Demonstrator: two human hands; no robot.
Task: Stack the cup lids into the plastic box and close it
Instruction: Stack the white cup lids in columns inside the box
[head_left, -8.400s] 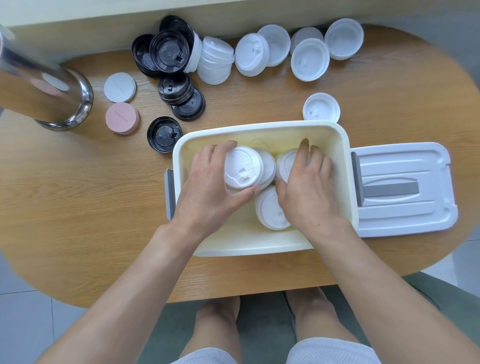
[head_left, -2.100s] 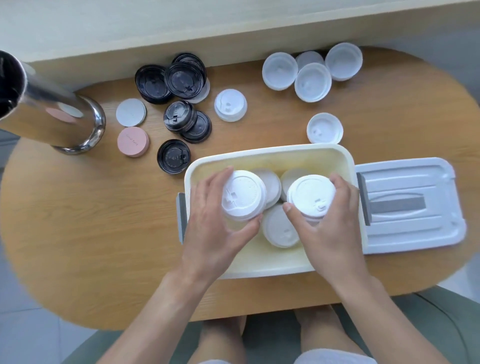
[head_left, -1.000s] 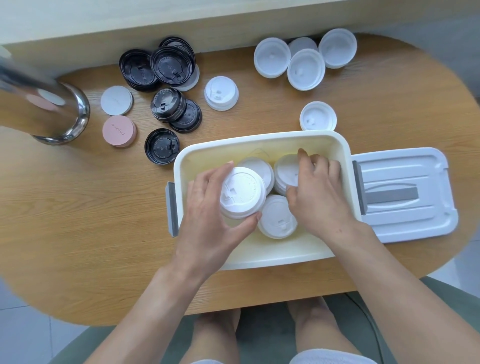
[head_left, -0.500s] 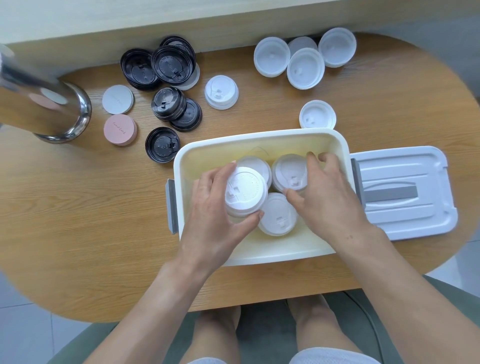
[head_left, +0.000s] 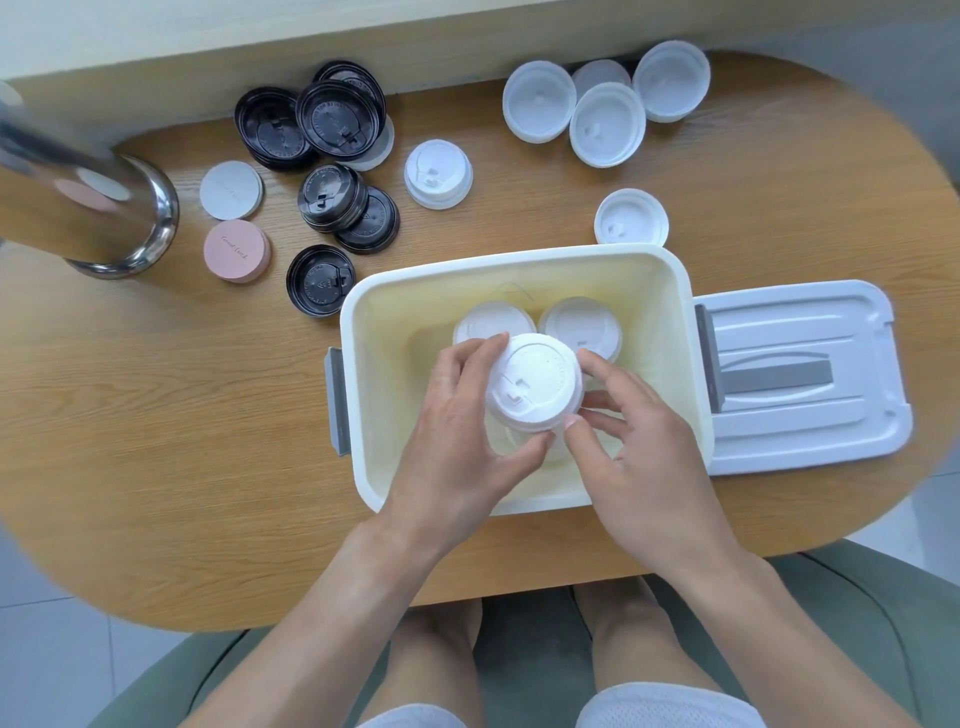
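An oval wooden table (head_left: 156, 415) with a light oak grain fills most of the view, its far edge near a pale cream wall or ledge (head_left: 260, 36). Beneath it the floor (head_left: 41, 649) is laid in large pale grey tiles. A grey-green padded seat (head_left: 857, 597) curves along the near side. Soft, even daylight lies over everything

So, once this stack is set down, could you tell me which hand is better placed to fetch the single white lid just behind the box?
The right hand, probably. The white lid lies beyond the box's far right corner, on that hand's side, whereas the left hand grips the stack.
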